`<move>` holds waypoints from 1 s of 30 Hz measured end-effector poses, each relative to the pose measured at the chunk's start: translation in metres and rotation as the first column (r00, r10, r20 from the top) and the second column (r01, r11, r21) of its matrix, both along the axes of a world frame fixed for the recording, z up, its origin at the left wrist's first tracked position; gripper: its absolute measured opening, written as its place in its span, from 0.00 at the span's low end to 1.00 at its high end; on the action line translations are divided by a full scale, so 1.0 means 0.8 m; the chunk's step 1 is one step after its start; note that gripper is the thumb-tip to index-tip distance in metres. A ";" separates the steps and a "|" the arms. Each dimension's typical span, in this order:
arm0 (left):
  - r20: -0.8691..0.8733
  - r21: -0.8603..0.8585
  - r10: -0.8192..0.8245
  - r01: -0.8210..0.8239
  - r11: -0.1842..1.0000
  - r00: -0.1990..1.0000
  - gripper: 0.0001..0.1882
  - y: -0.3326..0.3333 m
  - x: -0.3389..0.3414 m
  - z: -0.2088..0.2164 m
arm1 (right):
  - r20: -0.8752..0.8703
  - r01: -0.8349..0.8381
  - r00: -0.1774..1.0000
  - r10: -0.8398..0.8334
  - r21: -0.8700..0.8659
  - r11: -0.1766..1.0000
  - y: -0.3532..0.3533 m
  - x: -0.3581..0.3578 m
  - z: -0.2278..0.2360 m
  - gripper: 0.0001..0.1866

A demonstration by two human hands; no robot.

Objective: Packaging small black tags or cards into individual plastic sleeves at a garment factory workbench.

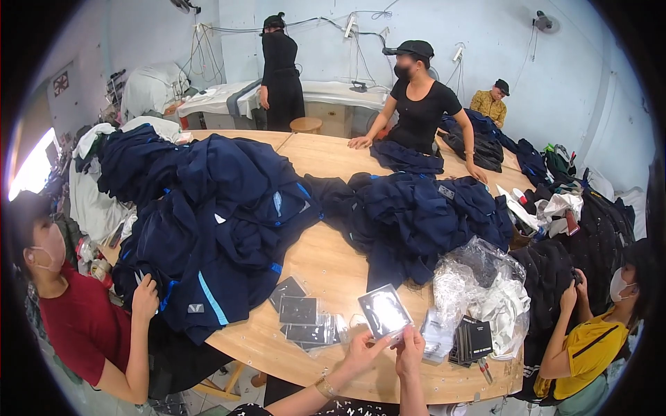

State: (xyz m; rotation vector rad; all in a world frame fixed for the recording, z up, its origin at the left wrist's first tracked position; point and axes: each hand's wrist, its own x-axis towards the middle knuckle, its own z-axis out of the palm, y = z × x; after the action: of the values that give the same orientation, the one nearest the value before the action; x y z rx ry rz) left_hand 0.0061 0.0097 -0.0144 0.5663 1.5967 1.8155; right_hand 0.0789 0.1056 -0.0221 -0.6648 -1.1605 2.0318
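While your left hand (pixel 361 351) and right hand (pixel 411 344) pinch a clear plastic packet (pixel 384 311), dark tag packets (pixel 302 312) lie near the wooden table's (pixel 333 263) front edge.

Both hands, left hand (pixel 362 352) and right hand (pixel 411 347), hold a clear packet (pixel 384 311) above the wooden table (pixel 333 263).

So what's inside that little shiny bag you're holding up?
The small clear bag, pinched by the left hand and right hand, shows a dark flat card inside. Glare on the plastic covers its middle, so any details on the card stay hidden.
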 end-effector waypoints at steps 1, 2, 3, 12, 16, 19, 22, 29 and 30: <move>0.121 0.032 -0.056 0.052 0.998 0.991 0.09 0.000 0.000 -0.004 | 0.003 0.002 1.000 -0.002 0.001 1.000 0.001 0.000 -0.002 0.15; 0.239 0.070 -0.114 0.100 0.993 0.964 0.09 -0.001 0.001 -0.006 | 0.010 -0.032 0.999 0.031 0.062 0.998 0.002 0.000 -0.004 0.15; 0.242 0.070 -0.115 0.101 0.992 0.963 0.09 0.000 0.004 -0.008 | 0.018 -0.066 0.998 0.064 0.123 0.990 0.002 0.001 -0.005 0.15; -0.060 0.029 0.069 -0.067 0.997 0.996 0.15 0.006 0.005 -0.040 | 0.106 -0.071 0.992 0.062 0.085 0.994 -0.007 -0.002 0.002 0.10; 0.018 -0.007 -0.010 0.010 1.000 1.000 0.15 0.003 0.009 -0.038 | 0.092 -0.043 0.995 0.038 0.060 0.997 0.001 0.003 0.008 0.09; 0.023 0.100 -0.007 0.004 0.995 1.000 0.13 0.006 0.011 -0.036 | 0.063 0.035 0.997 -0.036 0.007 0.999 0.003 0.004 0.011 0.10; -0.080 0.051 0.066 -0.062 0.997 0.995 0.12 0.004 0.013 -0.019 | 0.109 0.049 0.993 -0.038 -0.098 0.994 -0.006 0.000 0.014 0.10; -0.458 -0.171 0.120 -0.220 0.960 0.881 0.09 -0.014 0.006 -0.002 | 0.113 -0.054 0.993 0.028 0.236 0.970 -0.018 -0.015 0.012 0.09; -0.348 -0.102 0.159 -0.205 0.973 0.924 0.09 -0.016 0.006 -0.003 | 0.118 -0.044 0.993 0.012 0.275 0.960 -0.023 -0.019 0.015 0.09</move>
State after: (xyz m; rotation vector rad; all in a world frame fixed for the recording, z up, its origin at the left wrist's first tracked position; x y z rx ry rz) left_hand 0.0108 -0.0033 -0.0168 0.7160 2.0489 1.7931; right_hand 0.0634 0.0875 -0.0104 -0.6334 -1.4964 1.8242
